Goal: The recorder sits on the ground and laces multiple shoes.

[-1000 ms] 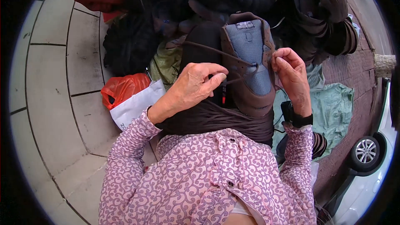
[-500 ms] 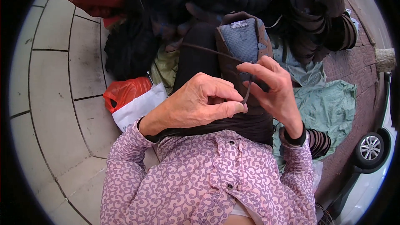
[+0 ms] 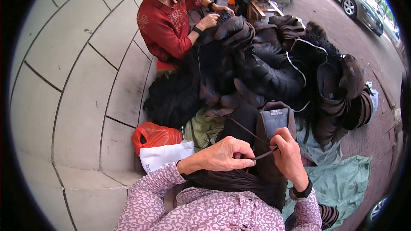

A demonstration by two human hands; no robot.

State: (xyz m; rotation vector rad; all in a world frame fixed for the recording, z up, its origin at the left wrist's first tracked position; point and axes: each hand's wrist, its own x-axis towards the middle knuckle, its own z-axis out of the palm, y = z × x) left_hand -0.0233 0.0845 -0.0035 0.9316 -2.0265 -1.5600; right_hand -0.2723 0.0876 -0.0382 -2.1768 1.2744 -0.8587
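Observation:
A brown shoe upper (image 3: 265, 162) with a grey-blue mesh lining lies across my lap. A thin brown lace (image 3: 264, 155) stretches between my two hands just above it. My left hand (image 3: 227, 154) is closed, pinching one part of the lace between thumb and forefinger. My right hand (image 3: 287, 156), over the shoe upper's right side, pinches the lace with its fingertips. Another length of the lace slants up and left from the right hand across my dark trouser leg. The lace's holes are mostly hidden behind my hands.
Piles of dark shoe uppers (image 3: 274, 70) are heaped ahead. A co-worker in a red top (image 3: 165, 28) handles a dark piece at far left; another person sits farther back. An orange-red plastic bag (image 3: 159, 137) is at left, a green sheet (image 3: 338, 184) at right. Cars stand on the road.
The view has tilted up, showing the co-workers and shoe piles. My hands have drawn apart a little, and the lace between them is now straighter.

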